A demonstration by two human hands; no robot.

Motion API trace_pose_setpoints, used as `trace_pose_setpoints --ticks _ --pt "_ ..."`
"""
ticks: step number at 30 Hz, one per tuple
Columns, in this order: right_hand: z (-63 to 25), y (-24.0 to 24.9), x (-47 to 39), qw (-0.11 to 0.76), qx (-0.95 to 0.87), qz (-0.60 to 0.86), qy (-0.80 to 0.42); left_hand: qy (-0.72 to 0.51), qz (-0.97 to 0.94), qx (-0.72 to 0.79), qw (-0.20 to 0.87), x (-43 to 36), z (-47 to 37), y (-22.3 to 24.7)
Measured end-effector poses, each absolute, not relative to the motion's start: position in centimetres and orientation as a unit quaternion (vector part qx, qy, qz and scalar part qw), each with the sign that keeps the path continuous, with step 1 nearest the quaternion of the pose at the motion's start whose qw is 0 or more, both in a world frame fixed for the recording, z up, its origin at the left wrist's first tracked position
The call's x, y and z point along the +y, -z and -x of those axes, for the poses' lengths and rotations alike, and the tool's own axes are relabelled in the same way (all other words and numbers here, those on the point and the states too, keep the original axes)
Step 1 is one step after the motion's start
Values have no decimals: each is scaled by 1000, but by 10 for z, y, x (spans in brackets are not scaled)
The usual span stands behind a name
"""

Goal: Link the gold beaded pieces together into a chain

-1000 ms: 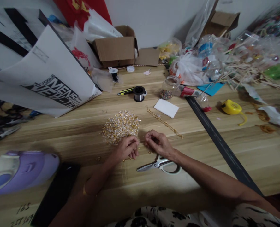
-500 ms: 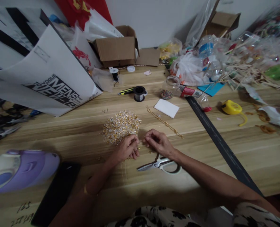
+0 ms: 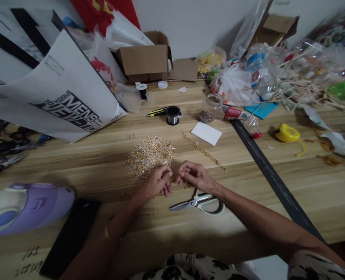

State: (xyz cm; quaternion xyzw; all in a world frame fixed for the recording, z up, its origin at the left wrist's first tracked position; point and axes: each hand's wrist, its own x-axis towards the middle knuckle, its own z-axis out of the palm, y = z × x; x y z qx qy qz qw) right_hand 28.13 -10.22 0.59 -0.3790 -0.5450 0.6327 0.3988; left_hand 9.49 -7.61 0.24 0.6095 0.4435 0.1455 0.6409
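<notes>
My left hand (image 3: 160, 181) is closed in a pinch at the near edge of a heap of small gold and clear beaded pieces (image 3: 149, 154). Thin pale strands (image 3: 153, 212) hang down from it, thread or fine wire; a bit of gold shows under its fingers. Just to the right, my right hand (image 3: 196, 177) pinches thumb against fingers; what it holds is too small to make out. A narrow gap separates the fingertips. Below my right hand lie scissors (image 3: 197, 201) with pale handles, blades pointing left. Tiny gold pieces (image 3: 186, 187) rest between hand and scissors.
Beyond my hands lie a gold chain (image 3: 204, 151), a white card (image 3: 206, 133), a wire spool (image 3: 172, 115) and a bead jar (image 3: 210, 111). A black strip (image 3: 271, 175) crosses the right side. At left are a purple-white appliance (image 3: 35, 208) and a black phone-like slab (image 3: 71, 237).
The view has shifted slightly. My right fingertips sit a little lower, still pinched; my left hand has hardly moved.
</notes>
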Motion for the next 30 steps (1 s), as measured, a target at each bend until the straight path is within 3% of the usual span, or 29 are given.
trace_pose_setpoints --ticks 14,30 --pt "-284 6 -101 375 -624 426 -537 -126 -588 461 652 -74 -96 -6" --pt "-284 10 -101 387 -616 434 -531 -110 -600 434 663 -72 -94 -6"
